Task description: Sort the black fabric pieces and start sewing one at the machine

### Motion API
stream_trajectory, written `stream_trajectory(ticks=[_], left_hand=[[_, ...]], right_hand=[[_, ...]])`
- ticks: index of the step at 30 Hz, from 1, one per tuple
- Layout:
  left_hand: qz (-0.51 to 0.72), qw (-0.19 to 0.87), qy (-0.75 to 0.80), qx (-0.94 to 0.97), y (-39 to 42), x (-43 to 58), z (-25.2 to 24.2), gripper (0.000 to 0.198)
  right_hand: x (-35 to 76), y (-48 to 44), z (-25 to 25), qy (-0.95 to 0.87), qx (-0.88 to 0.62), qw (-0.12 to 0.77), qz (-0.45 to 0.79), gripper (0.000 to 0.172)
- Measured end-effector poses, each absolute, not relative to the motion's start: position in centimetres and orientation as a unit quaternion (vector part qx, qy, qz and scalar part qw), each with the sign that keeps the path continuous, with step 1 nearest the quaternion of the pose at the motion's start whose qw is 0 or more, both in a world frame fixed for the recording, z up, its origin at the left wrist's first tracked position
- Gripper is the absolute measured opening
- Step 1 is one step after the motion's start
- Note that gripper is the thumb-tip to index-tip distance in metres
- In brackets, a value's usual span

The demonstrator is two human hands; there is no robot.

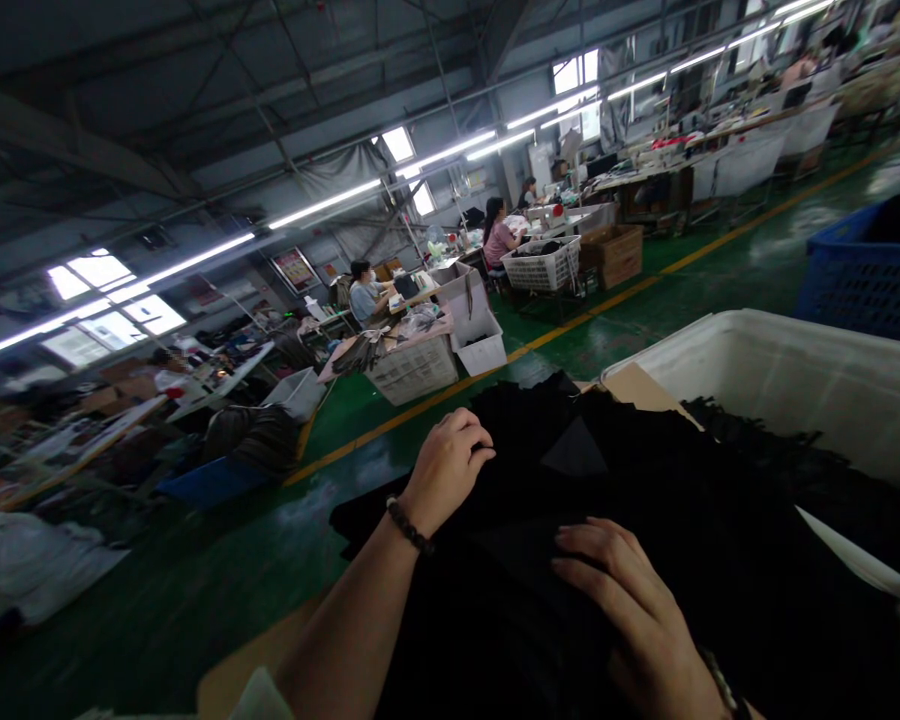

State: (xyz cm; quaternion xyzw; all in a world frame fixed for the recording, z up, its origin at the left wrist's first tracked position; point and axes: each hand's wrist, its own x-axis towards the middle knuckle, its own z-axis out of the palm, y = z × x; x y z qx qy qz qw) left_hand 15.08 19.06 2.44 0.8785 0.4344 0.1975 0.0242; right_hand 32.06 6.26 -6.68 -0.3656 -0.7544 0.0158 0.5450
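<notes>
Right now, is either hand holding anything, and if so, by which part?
No clear hold shows: the right hand lies on the black fabric; whether the left hand pinches it cannot be told.

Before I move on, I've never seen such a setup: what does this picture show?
There is no robot: a person works bare-handed, filmed by one camera worn on the head, looking forward and down. Black fabric spreads in front, hiding most of whatever supports it. The right hand rests on it, fingers extended. The left hand, with a dark beaded bracelet at the wrist, curls its fingers near the fabric's far edge; whether it grips any is unclear. A white bin at right holds more dark material.
</notes>
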Motion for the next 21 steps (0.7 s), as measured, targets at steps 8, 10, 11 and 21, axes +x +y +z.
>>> stream_trajectory(ticks=[8,10,11,21], left_hand=[[0.198,0.161,0.273,0.928,13.2,16.6,4.9,0.009],[0.166,0.166,0.214,0.948,11.7,16.7,5.2,0.01],[0.16,0.173,0.199,0.951,11.3,16.6,5.3,0.009],[0.217,0.053,0.461,0.859,17.4,13.4,2.4,0.02]], right_hand=[[32.1,6.0,-6.5,-0.739,-0.389,0.55,0.002,0.035],[32.3,6.0,-6.6,-0.758,-0.363,0.541,-0.001,0.029],[32.4,6.0,-6.7,-0.768,-0.35,0.537,0.0,0.028],[32.4,5.7,-6.9,-0.775,-0.35,0.525,0.034,0.029]])
